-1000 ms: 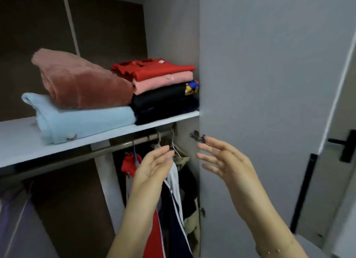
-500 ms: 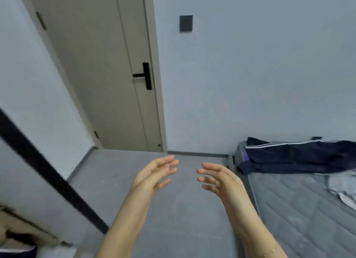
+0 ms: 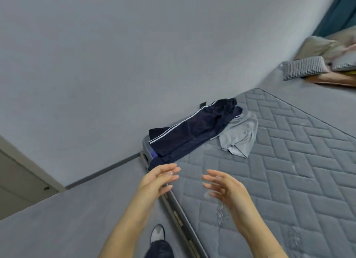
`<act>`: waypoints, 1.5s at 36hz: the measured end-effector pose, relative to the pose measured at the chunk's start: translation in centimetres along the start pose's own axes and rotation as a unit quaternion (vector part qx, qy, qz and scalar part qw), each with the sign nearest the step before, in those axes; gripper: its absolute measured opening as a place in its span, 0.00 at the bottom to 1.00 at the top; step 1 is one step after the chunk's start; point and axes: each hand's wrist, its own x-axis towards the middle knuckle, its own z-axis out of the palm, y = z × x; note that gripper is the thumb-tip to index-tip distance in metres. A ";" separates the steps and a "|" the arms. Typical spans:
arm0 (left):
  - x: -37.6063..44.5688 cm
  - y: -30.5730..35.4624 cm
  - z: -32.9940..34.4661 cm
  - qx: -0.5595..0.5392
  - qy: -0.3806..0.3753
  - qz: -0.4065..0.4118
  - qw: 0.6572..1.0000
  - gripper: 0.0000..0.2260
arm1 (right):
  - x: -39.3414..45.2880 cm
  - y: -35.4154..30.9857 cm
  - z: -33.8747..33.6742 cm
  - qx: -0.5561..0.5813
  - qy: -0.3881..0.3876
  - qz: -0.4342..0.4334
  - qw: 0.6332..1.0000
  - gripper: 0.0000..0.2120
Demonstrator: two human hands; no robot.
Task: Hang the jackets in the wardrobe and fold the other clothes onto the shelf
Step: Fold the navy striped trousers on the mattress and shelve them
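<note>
Navy track trousers (image 3: 194,130) with white side stripes lie loosely spread at the far left corner of the mattress (image 3: 289,171), against the wall, one end draped over the mattress edge. A pale grey garment (image 3: 238,137), crumpled, lies just to their right and touches them; the trousers overlap its far edge. Both pieces sit where they can be reached from the floor side, which suggests they are the items not yet put away.

Left hand (image 3: 158,177) and right hand (image 3: 224,184) are raised side by side near the mattress's near left edge, palms turned toward each other, fingers straight and slightly spread. Neither hand holds or touches anything. This posture appears to be a ready position for collecting the next garment; the trousers are the closer of the two.

The mattress is grey with a quilted herringbone pattern and bears no sheet. Pillows (image 3: 304,66) and bedding are piled at the far right end. Floor (image 3: 57,219) and wall (image 3: 115,65) are plain grey; a door edge shows at the far left. A shoe (image 3: 157,233) stands on the floor beside the mattress.
</note>
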 end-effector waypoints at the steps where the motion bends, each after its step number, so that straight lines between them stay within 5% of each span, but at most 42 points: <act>1: 2.4 -0.1 -0.2 -0.005 -0.003 -0.009 1.000 0.10 | 2.0 -0.4 0.1 0.006 0.008 -0.003 1.000 0.12; 9: 27.3 -1.9 -3.3 0.009 -0.003 -0.068 0.998 0.08 | 23.8 -2.0 2.7 0.061 0.092 0.014 0.994 0.13; 16: 49.8 -9.9 -6.0 0.205 0.014 -0.060 0.977 0.06 | 43.0 2.9 4.5 0.086 0.127 0.069 0.986 0.13; 25: 67.8 -26.6 -5.3 0.563 -0.129 -0.052 0.815 0.30 | 56.1 16.7 1.7 0.114 0.162 0.126 0.972 0.14; 28: 69.2 -30.5 -5.1 0.591 -0.090 -0.012 0.802 0.21 | 56.8 20.9 0.6 0.117 0.181 0.150 0.965 0.14; 31: 69.1 -32.4 -5.4 0.498 -0.056 0.044 0.864 0.04 | 56.3 23.7 -0.2 0.113 0.199 0.178 0.957 0.14; 38: 64.9 -29.0 -4.6 0.329 -0.145 0.027 0.933 0.07 | 54.5 24.5 -2.0 0.116 0.215 0.173 0.954 0.12; 41: 60.9 -27.2 -2.9 0.307 -0.233 0.008 0.923 0.09 | 55.4 22.6 -2.9 0.156 0.197 0.175 0.952 0.18; 45: 54.6 -27.4 -0.4 0.431 -0.284 0.051 0.855 0.06 | 56.5 19.0 -4.1 0.191 0.138 0.152 0.960 0.20; 54: 45.0 -25.8 4.9 0.269 -0.308 -0.079 0.909 0.08 | 47.5 17.4 -10.0 0.175 0.275 0.033 0.945 0.11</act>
